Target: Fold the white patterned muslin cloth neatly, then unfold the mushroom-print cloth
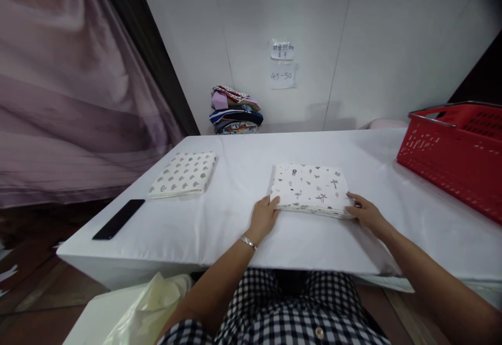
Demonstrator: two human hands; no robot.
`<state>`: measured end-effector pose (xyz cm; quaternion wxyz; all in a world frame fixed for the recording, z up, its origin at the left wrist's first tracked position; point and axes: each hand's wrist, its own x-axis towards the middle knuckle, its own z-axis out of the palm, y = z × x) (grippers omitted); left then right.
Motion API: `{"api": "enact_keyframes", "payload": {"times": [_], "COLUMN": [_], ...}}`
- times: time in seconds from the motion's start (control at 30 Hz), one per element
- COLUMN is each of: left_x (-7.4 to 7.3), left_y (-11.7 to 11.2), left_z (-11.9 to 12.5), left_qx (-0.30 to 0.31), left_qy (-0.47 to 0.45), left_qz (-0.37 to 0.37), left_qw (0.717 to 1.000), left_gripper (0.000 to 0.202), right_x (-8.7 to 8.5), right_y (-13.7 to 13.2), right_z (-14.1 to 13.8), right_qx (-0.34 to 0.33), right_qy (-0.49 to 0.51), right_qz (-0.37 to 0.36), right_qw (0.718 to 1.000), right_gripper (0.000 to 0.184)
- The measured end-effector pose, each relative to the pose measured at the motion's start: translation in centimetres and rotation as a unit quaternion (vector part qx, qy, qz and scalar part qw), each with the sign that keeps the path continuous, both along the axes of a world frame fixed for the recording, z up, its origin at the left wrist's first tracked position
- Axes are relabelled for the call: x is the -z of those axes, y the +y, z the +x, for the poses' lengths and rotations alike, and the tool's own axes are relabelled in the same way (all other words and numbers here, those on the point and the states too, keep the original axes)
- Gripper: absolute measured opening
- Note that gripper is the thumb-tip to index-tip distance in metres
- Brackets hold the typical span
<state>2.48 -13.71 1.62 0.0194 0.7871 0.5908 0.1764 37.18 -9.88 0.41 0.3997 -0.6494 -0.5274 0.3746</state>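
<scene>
A folded white cloth (309, 185) printed with small plants and animals lies flat on the table, its layered edge towards me. At its near left corner, my left hand (263, 217) grips the edge, fingers partly hidden by the cloth. My right hand (366, 213) pinches the near right corner between thumb and fingers. Further left rests a second folded cloth (183, 174), white with a grey mushroom-like print; neither hand touches it.
The table has a white cover (235, 177). A black phone (119, 219) lies near its left edge. To the right stands a red plastic basket (451, 151). Behind the table is a stack of folded fabrics (236, 112). Paper notes (283, 76) hang on the wall.
</scene>
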Motion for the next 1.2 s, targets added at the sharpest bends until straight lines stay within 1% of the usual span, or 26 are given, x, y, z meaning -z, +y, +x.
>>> {"api": "enact_keyframes", "payload": {"times": [0.07, 0.13, 0.17, 0.23, 0.27, 0.3, 0.33, 0.4, 0.43, 0.47, 0.5, 0.57, 0.6, 0.67, 0.77, 0.83, 0.93, 1.03, 1.1, 1.2], "left_x": [-0.2, -0.5, -0.7, -1.3, -1.7, -2.1, -2.6, -3.5, -3.8, -4.1, -4.2, -3.8, -3.4, -2.3, -0.7, -0.2, -0.3, -0.7, -0.7, -0.2], "left_y": [-1.0, -2.1, -2.6, -3.4, -3.5, -3.5, -3.3, -2.6, -2.2, -1.6, -1.1, -0.3, 0.0, 0.2, 0.1, 0.0, -0.1, -0.2, -0.4, -0.5], "left_z": [0.8, 1.4, 1.6, 1.7, 1.6, 1.5, 1.5, 1.7, 1.9, 2.3, 2.8, 3.7, 4.0, 4.2, 3.9, 3.6, 3.7, 4.3, 4.6, 4.6], "left_qx": [0.013, 0.038, 0.049, 0.058, 0.055, 0.048, 0.037, 0.011, 0.002, 0.001, 0.01, 0.052, 0.077, 0.117, 0.135, 0.13, 0.123, 0.118, 0.132, 0.16], "left_qy": [-0.004, -0.003, -0.002, -0.005, -0.009, -0.013, -0.019, -0.037, -0.047, -0.057, -0.063, -0.057, -0.046, -0.016, 0.011, 0.017, 0.028, 0.043, 0.055, 0.077], "left_qz": [-0.001, -0.005, -0.011, -0.031, -0.045, -0.057, -0.064, -0.054, -0.039, -0.018, 0.003, 0.031, 0.035, 0.028, 0.016, 0.015, 0.016, 0.042, 0.06, 0.061], "left_qw": [1.0, 0.999, 0.999, 0.998, 0.997, 0.997, 0.997, 0.998, 0.998, 0.998, 0.998, 0.997, 0.995, 0.993, 0.991, 0.991, 0.992, 0.991, 0.988, 0.982], "left_gripper": [0.041, 0.042, 0.042, 0.04, 0.038, 0.036, 0.034, 0.034, 0.035, 0.034, 0.034, 0.037, 0.041, 0.048, 0.053, 0.053, 0.053, 0.055, 0.055, 0.052], "right_x": [-0.3, -0.5, -0.5, -0.7, -0.8, -1.0, -1.3, -1.7, -1.9, -1.9, -1.8, -1.2, -0.7, 0.2, 0.8, 0.8, 0.6, 0.4, 0.3, 0.1], "right_y": [0.9, 1.7, 2.0, 2.4, 2.3, 2.2, 1.9, 1.0, 0.5, -0.1, -0.7, -1.9, -2.5, -3.4, -4.0, -4.0, -3.9, -3.9, -4.0, -3.9], "right_z": [0.8, 1.7, 2.1, 2.6, 2.5, 2.1, 1.5, -0.6, -1.9, -3.4, -4.9, -7.6, -8.7, -9.9, -9.9, -9.5, -9.3, -9.6, -9.9, -9.6], "right_qx": [0.013, 0.042, 0.05, 0.038, 0.02, 0.001, -0.019, -0.063, -0.089, -0.118, -0.145, -0.199, -0.23, -0.267, -0.282, -0.288, -0.287, -0.278, -0.276, -0.294], "right_qy": [0.036, 0.018, -0.02, -0.148, -0.225, -0.297, -0.354, -0.409, -0.413, -0.408, -0.406, -0.417, -0.425, -0.434, -0.434, -0.431, -0.431, -0.429, -0.426, -0.429], "right_qz": [0.021, 0.045, 0.048, 0.054, 0.074, 0.11, 0.16, 0.265, 0.303, 0.326, 0.336, 0.335, 0.336, 0.343, 0.35, 0.351, 0.349, 0.347, 0.343, 0.328], "right_qw": [0.999, 0.998, 0.997, 0.987, 0.971, 0.948, 0.921, 0.871, 0.854, 0.845, 0.838, 0.821, 0.809, 0.789, 0.781, 0.78, 0.781, 0.786, 0.791, 0.789], "right_gripper": [0.055, 0.051, 0.048, 0.041, 0.039, 0.037, 0.036, 0.036, 0.037, 0.038, 0.04, 0.044, 0.046, 0.048, 0.049, 0.049, 0.05, 0.05, 0.051, 0.053]}}
